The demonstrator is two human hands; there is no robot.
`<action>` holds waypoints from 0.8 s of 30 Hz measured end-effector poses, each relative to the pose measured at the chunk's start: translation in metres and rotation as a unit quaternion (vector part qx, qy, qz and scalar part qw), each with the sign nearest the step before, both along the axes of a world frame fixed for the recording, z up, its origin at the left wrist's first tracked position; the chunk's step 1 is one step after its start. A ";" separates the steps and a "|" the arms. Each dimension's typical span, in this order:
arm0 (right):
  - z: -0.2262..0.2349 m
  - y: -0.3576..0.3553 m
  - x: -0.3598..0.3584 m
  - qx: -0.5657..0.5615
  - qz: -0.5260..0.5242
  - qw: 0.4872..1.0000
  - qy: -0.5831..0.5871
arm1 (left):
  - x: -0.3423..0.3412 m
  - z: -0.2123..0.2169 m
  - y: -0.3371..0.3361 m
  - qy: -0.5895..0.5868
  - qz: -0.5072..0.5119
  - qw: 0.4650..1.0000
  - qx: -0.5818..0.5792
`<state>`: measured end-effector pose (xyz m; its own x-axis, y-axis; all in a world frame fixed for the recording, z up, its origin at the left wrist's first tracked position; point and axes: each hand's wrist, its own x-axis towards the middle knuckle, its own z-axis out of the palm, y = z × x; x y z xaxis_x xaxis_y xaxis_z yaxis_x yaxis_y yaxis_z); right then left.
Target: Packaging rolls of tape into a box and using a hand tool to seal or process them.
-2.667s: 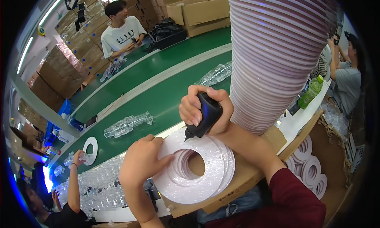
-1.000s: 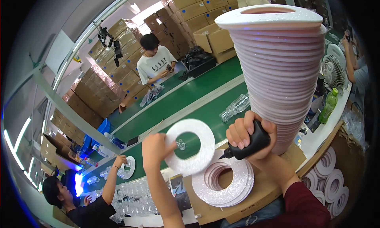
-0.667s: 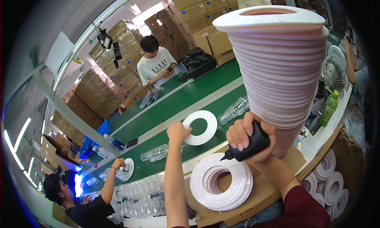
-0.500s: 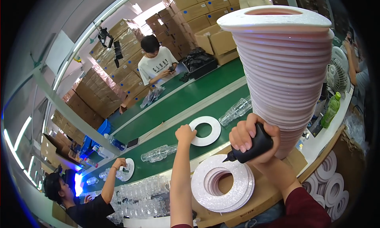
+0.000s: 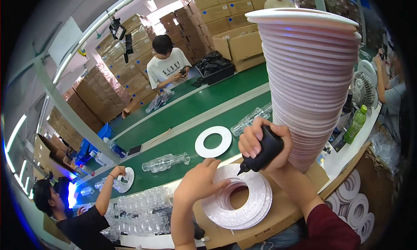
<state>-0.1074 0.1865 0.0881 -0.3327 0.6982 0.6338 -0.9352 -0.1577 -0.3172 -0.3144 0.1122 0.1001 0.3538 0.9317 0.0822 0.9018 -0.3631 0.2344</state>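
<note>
My right hand (image 5: pixel 271 143) is wrapped round a black squeeze bottle (image 5: pixel 264 151). The bottle's pointed nozzle tilts down to the left, over the short stack of glittery white rings (image 5: pixel 256 202) on the cardboard in front of me. At the left edge of this stack is my left hand (image 5: pixel 202 180), thumb and fingers apart, with nothing held between them. Whether its fingertips touch the top ring, I cannot tell. A single white ring (image 5: pixel 200 142) lies flat on the green belt (image 5: pixel 186 137) just beyond my left hand.
A tall leaning stack of white rings (image 5: pixel 308 76) rises at the right. Clear plastic bottle-shaped pieces (image 5: pixel 165 162) lie on the belt and in rows at the left. One co-worker (image 5: pixel 65 206) handles a ring there; another (image 5: pixel 169 67) stands across the belt. More rings (image 5: pixel 356 206) fill a box at lower right.
My left hand has let go of the ring on the belt and come back to the short stack, opening. The black bottle stays in my right hand, its nozzle pointing more steeply down.
</note>
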 end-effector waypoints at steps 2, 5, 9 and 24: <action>-0.001 -0.001 -0.002 0.002 0.004 1.000 -0.007 | 0.006 -0.009 -0.003 0.037 0.030 0.999 -0.009; -0.002 -0.002 -0.002 0.011 0.008 1.000 -0.019 | 0.005 -0.014 0.000 0.080 0.062 0.994 -0.045; 0.000 -0.005 -0.002 0.008 -0.006 1.000 -0.024 | 0.000 -0.015 -0.005 0.067 0.064 0.995 -0.033; -0.007 0.007 -0.012 -0.016 0.093 0.995 -0.013 | 0.004 0.008 0.022 0.062 0.042 0.990 -0.118</action>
<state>-0.1198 0.1934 0.0807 -0.4744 0.6423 0.6020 -0.8802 -0.3378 -0.3333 -0.3106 0.1343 0.1082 0.2682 0.9463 -0.1806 0.9537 -0.2343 0.1886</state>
